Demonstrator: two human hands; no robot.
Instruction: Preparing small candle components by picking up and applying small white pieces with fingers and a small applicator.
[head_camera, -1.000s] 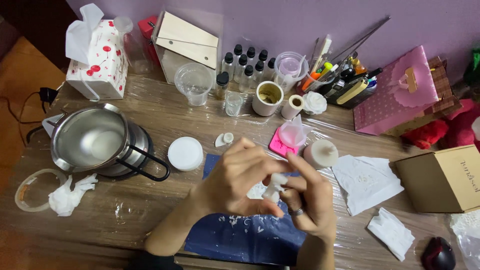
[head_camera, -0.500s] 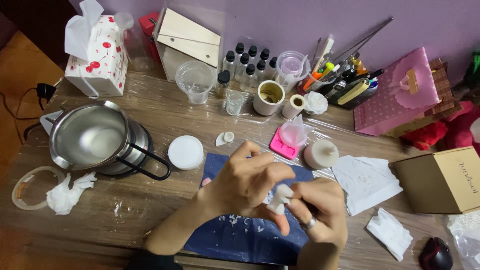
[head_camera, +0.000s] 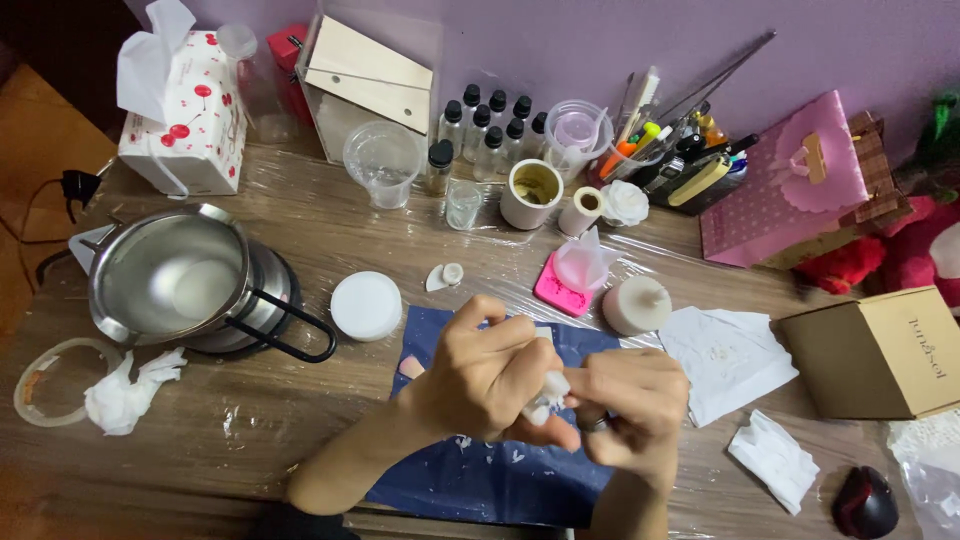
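My left hand (head_camera: 487, 375) and right hand (head_camera: 630, 405) both pinch a small white lump (head_camera: 545, 395) between closed fingertips, held above the blue mat (head_camera: 470, 480) on the worktop (head_camera: 250, 420). I'd judge a light, even grip best, working low over the mat so crumbs land there.

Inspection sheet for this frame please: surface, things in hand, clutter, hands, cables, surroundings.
Surface: wooden table under clear plastic film; dark blue cloth beneath the hands.
Things in hand: small white piece pinched between both hands.
Clutter: metal pot on a black base, white round lid, white candle, pink mould, crumpled tissue, dark-capped bottles, tissue box.
Hands: left hand and right hand both closed on the piece.
Cables: black cable at the left edge.
Surroundings: purple wall, cardboard box.
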